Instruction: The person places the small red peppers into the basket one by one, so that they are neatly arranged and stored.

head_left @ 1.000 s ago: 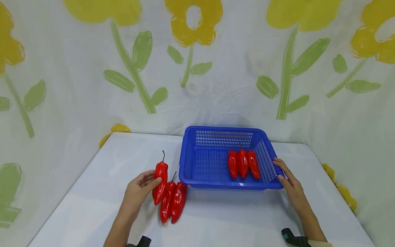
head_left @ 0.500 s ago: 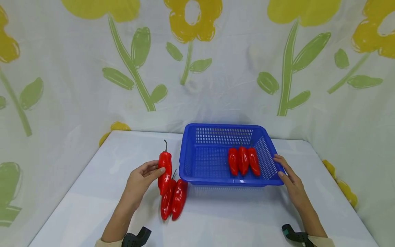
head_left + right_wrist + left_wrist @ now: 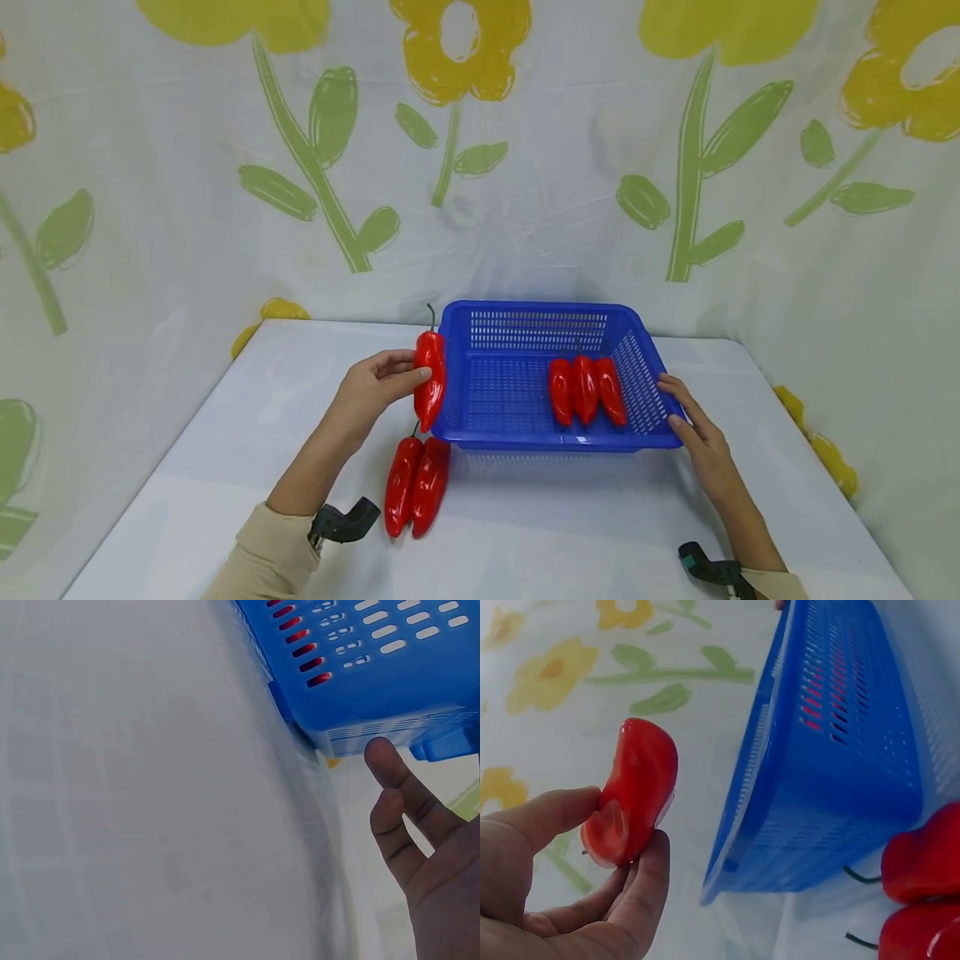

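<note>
My left hand [image 3: 371,392] pinches a red chili pepper [image 3: 430,379] between thumb and fingers. It holds the pepper upright, stem up, beside the left rim of a blue plastic basket [image 3: 540,440]. In the left wrist view the pepper [image 3: 641,787] hangs apart from the basket wall [image 3: 832,787]. My right hand [image 3: 705,446] holds the basket's right rim near its front corner; in the right wrist view two of its fingers [image 3: 397,776] show below the basket, while the thumb is out of sight. Three red peppers [image 3: 585,390] lie side by side inside, toward the right.
Two more red peppers [image 3: 416,487] lie on the white table [image 3: 555,525], just off the basket's front left corner. A flower-patterned white cloth [image 3: 555,167] hangs behind the table. Each wrist wears a black camera mount [image 3: 345,521].
My left hand has lifted the pepper away from the two others on the table and carried it up and right to the basket's left rim. The right hand stays at the basket.
</note>
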Tool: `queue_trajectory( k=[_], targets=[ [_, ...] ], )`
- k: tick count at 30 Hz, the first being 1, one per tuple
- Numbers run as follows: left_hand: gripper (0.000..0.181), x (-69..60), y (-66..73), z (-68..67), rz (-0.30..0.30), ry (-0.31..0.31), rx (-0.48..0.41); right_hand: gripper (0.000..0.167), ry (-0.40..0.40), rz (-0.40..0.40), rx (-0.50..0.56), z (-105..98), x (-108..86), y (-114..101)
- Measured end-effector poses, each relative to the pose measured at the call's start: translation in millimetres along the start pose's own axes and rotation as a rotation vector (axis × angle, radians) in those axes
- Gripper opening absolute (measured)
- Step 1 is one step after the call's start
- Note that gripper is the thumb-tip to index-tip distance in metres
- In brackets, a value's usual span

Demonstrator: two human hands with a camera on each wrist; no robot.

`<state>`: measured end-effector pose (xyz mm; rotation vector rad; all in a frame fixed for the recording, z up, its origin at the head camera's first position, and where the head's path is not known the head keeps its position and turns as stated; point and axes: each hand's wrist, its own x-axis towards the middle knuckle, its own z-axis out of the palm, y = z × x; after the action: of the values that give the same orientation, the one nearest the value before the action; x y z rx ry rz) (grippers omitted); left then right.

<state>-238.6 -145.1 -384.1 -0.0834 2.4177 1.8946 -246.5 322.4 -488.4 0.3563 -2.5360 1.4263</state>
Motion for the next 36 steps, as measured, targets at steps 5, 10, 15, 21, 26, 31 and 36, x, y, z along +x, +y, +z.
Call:
queue_trajectory(
  k=[5,10,15,21,26,31,36],
  targets=[
    [0.054,15.6,10.9,8.7,0.003,-0.097,-0.076,0.048,-0.001,-0.007,0.008,0.8,-1.1,1.6],
    [0.052,31.2,21.1,14.2,-0.01,-0.156,-0.141,0.048,-0.013,-0.001,0.015,2.6,-1.9,1.4],
    [0.051,43.8,30.5,21.6,-0.017,-0.209,-0.132,0.048,-0.01,-0.01,0.01,1.5,-1.1,0.3],
    [0.048,59.2,38.2,36.5,-0.058,-0.248,-0.104,0.048,-0.009,-0.004,-0.004,-0.7,0.3,-1.0],
    [0.046,71.3,41.1,49.8,-0.124,-0.253,-0.067,0.048,-0.011,0.008,0.014,-0.4,-0.8,0.4],
    [0.041,77.5,45.4,61.6,-0.152,-0.27,-0.05,0.048,-0.009,0.001,0.008,0.1,-0.5,2.2],
    [0.04,82.5,48.6,73.3,-0.196,-0.282,0.006,0.048,-0.003,0.007,-0.01,0.2,0.1,1.7]
  ],
)
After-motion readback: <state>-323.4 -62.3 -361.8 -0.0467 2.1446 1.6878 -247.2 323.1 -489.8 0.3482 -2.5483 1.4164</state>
